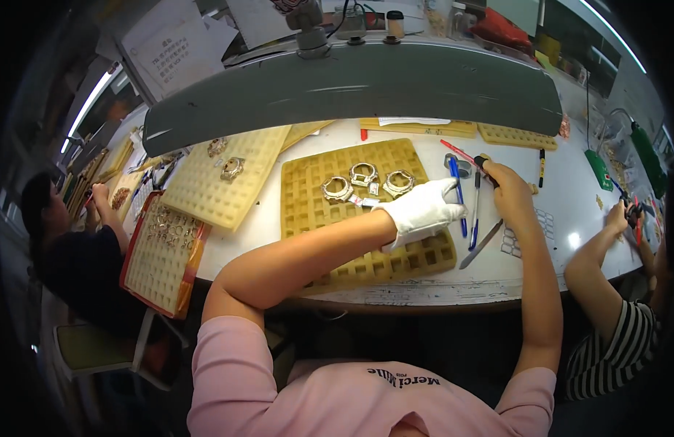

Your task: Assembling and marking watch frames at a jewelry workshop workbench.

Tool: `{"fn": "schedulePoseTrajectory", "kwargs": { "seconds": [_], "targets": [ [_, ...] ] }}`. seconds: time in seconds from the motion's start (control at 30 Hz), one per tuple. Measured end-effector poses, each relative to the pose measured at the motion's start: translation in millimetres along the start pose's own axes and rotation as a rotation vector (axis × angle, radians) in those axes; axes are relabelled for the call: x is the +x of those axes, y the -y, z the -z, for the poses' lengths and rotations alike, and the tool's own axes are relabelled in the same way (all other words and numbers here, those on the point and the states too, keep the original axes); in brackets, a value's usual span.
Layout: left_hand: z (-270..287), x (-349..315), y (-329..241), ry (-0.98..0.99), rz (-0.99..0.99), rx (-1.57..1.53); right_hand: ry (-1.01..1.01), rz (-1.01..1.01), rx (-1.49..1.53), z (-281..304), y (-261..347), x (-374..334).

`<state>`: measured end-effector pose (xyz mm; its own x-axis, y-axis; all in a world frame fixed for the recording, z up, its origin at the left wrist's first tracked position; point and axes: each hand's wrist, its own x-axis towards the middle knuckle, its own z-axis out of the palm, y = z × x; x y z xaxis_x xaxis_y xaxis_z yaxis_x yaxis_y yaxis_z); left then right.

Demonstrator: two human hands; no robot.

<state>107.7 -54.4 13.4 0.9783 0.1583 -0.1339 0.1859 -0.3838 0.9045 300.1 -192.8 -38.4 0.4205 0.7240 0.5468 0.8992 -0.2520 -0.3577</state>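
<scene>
My left hand (424,211), in a white glove, hovers over the yellowish pitted tray (300,171) with its fingers apart, beside a blue pen (459,200). Just past the glove, three ring-shaped metal watch cases (337,189) lie on the tray with small white tags (362,201). My bare right hand (510,188) is closed at the tray's right, around the black end of a slim red-and-black pen-like tool (459,152); the fingers hide part of it. A second pen (474,211) and a knife-like metal blade (481,246) lie between my hands.
A wide grey lamp hood (351,95) spans the bench above the trays. At left, a pale tray (235,189) overlaps a red-edged tray (162,255) of metal rings. A marker (542,159) lies at right. Co-workers sit on both sides, one in a dark top (82,269).
</scene>
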Motion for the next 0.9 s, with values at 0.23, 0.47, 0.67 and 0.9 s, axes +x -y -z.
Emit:
{"fn": "schedulePoseTrajectory", "kwargs": {
  "seconds": [0.23, 0.47, 0.67, 0.9],
  "targets": [
    [59.5, -66.8, 24.3, -0.569, -0.152, 0.753, -0.018, -0.011, 0.003, -1.9, -1.3, 2.5],
    [164.4, -137.1, 82.4, -1.072, 0.479, 1.083, -0.056, 0.070, 0.020, -1.9, 0.5, 3.4],
    [179.4, -146.0, 114.0, -1.025, 0.675, 0.997, -0.052, 0.077, 0.045, -4.0, -3.3, 1.3],
    [171.3, -133.6, 115.5, -1.138, 0.544, 0.973, -0.134, 0.208, -0.067, -1.2, 9.9, 5.8]
  ]
}}
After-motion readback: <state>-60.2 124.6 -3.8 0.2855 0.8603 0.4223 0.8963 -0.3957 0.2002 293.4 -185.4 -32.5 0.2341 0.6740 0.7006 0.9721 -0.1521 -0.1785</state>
